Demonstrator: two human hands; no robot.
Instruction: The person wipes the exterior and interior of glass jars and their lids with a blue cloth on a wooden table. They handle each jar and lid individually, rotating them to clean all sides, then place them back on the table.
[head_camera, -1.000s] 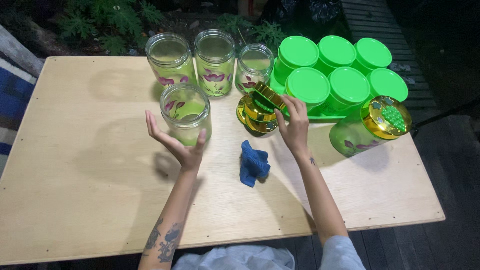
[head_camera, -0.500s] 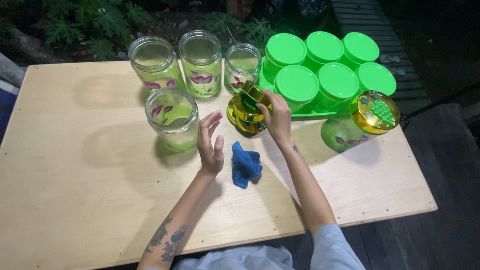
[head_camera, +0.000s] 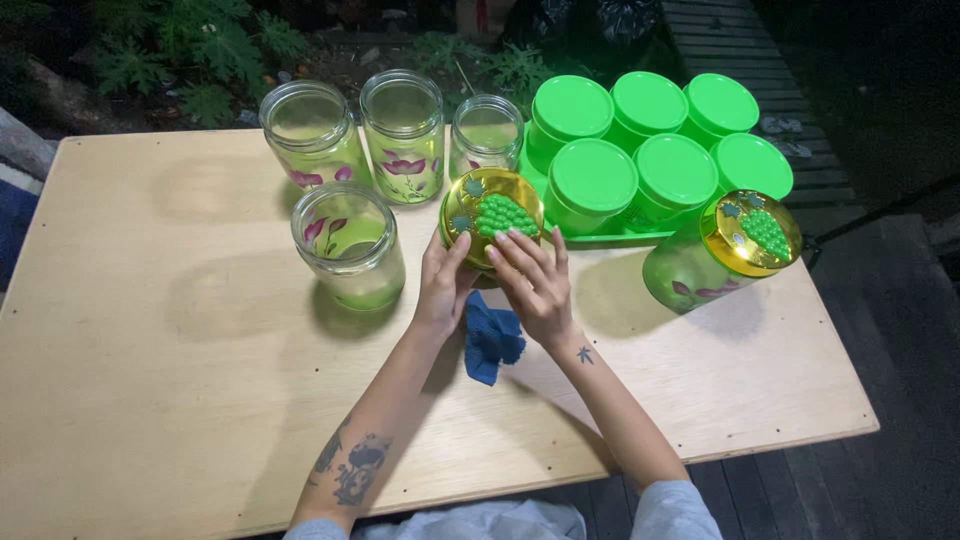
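Gold lid (head_camera: 491, 228) with green grapes on it sits tilted between your two hands, just above the counter (head_camera: 150, 400) near its middle. Your left hand (head_camera: 443, 282) grips its lower left edge, thumb on the face, and your right hand (head_camera: 538, 285) presses its fingers on the lower right edge, so both hands are closed on the lid. A blue cloth (head_camera: 492, 338) lies crumpled on the counter just below, between your wrists. An open glass jar (head_camera: 349, 247) with pink flowers stands near your left hand. Three more open jars (head_camera: 404, 135) stand in a row behind. A green tray (head_camera: 600, 238) of green-lidded tubs (head_camera: 595, 182) sits to the right, with a lidded jar (head_camera: 720, 250) leaning beside it.
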